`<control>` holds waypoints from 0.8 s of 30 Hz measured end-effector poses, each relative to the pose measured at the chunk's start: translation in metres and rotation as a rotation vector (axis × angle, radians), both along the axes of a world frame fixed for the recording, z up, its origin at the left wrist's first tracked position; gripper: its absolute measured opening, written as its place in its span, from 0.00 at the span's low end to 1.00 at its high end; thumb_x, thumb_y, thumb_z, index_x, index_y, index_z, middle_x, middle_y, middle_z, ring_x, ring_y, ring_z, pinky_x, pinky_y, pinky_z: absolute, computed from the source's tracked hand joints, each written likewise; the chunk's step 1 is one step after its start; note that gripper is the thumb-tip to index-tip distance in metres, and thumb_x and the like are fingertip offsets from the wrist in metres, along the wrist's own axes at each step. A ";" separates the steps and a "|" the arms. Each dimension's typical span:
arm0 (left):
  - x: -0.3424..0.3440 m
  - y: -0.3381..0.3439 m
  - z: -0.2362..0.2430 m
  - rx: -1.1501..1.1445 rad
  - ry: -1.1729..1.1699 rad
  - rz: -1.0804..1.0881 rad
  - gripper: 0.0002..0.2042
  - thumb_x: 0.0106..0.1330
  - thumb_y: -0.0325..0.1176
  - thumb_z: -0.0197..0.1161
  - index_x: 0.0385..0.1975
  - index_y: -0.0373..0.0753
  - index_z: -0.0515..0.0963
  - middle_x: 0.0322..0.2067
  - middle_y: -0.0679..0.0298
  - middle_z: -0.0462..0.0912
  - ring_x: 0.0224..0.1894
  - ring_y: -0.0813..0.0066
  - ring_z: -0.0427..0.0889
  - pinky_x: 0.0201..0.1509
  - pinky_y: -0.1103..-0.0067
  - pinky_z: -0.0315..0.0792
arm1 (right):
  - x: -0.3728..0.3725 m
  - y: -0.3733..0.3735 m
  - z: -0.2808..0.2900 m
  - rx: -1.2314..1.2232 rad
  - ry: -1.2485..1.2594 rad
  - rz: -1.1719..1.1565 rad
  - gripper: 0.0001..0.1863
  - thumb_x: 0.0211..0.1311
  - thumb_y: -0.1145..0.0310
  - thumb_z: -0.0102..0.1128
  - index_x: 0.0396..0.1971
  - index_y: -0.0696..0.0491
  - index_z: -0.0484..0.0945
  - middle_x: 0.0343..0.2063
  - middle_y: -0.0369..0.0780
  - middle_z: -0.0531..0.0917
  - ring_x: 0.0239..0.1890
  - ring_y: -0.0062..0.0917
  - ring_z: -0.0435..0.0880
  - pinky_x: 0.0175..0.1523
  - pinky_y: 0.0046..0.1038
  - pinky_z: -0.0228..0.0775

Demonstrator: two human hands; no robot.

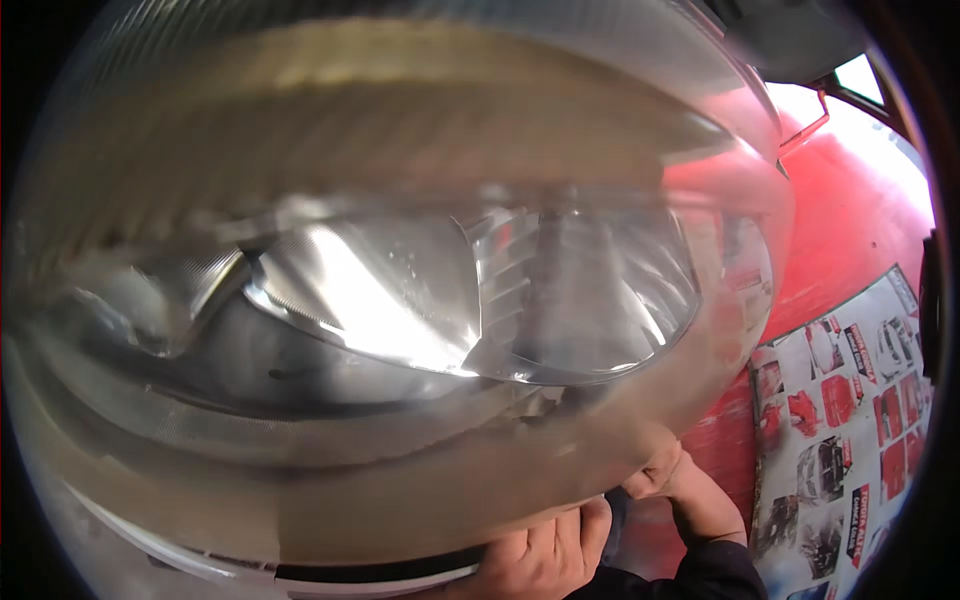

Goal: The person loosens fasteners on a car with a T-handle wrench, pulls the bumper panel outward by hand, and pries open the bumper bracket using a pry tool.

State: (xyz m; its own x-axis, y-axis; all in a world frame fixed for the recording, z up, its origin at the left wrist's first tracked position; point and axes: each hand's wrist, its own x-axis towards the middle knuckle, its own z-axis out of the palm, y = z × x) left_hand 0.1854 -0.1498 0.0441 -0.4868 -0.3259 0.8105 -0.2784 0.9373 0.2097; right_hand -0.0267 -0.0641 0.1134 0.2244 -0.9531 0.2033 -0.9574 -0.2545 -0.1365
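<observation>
A large headlight (360,290) with a hazy clear lens and shiny reflectors fills most of the view, very close. At its lower edge, right of the middle, is my left hand (545,550), its fingers bent and closed together. A black strip (380,572) runs along the bottom up to this hand. Slightly higher and further right, my right hand (655,472) is closed against the lower right edge of the lens, below a dark sleeve (720,572). What either hand has in its fingers is hidden.
A glossy red painted surface (835,245) curves away behind the headlight on the right. On it lies a printed sheet (830,440) with small pictures. A dark rounded part (795,40) and a bright window (858,80) are at the upper right.
</observation>
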 end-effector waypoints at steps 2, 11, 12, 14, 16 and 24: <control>0.012 -0.001 0.009 -0.059 -0.134 -0.028 0.10 0.66 0.33 0.55 0.37 0.34 0.79 0.29 0.60 0.79 0.28 0.74 0.74 0.35 0.78 0.63 | -0.010 0.003 0.006 0.183 -0.095 0.007 0.29 0.43 0.82 0.56 0.52 0.57 0.82 0.24 0.40 0.78 0.21 0.32 0.79 0.25 0.28 0.71; 0.014 -0.014 0.008 -0.126 -0.112 -0.010 0.09 0.67 0.33 0.55 0.36 0.36 0.80 0.21 0.71 0.64 0.23 0.81 0.64 0.29 0.80 0.55 | -0.020 0.005 -0.009 0.271 -0.364 -0.041 0.34 0.37 0.85 0.49 0.51 0.59 0.84 0.40 0.49 0.87 0.33 0.37 0.86 0.39 0.31 0.78; 0.015 -0.014 0.010 -0.127 -0.102 -0.018 0.09 0.67 0.33 0.55 0.36 0.36 0.80 0.21 0.71 0.63 0.23 0.81 0.64 0.29 0.79 0.54 | -0.029 0.013 -0.015 0.288 -0.368 -0.065 0.34 0.37 0.85 0.49 0.51 0.58 0.84 0.41 0.49 0.87 0.35 0.38 0.86 0.39 0.31 0.78; 0.016 -0.017 0.011 -0.151 -0.083 -0.020 0.09 0.67 0.33 0.55 0.36 0.36 0.80 0.21 0.72 0.63 0.23 0.81 0.63 0.29 0.79 0.54 | -0.043 0.022 -0.026 0.319 -0.380 -0.100 0.34 0.36 0.84 0.49 0.50 0.59 0.85 0.40 0.49 0.87 0.35 0.38 0.86 0.40 0.31 0.78; 0.018 -0.016 0.010 -0.176 -0.078 -0.019 0.09 0.67 0.33 0.55 0.36 0.36 0.80 0.21 0.72 0.62 0.23 0.81 0.63 0.29 0.79 0.53 | -0.038 0.018 -0.024 0.331 -0.400 -0.107 0.34 0.36 0.84 0.48 0.50 0.59 0.85 0.40 0.50 0.87 0.34 0.38 0.86 0.40 0.31 0.77; 0.019 -0.006 0.015 -0.185 -0.173 -0.018 0.08 0.67 0.32 0.57 0.37 0.35 0.80 0.21 0.71 0.63 0.23 0.80 0.64 0.29 0.79 0.54 | -0.019 0.009 -0.007 -0.052 -0.092 -0.057 0.23 0.45 0.80 0.59 0.46 0.57 0.86 0.21 0.41 0.77 0.18 0.30 0.76 0.22 0.31 0.63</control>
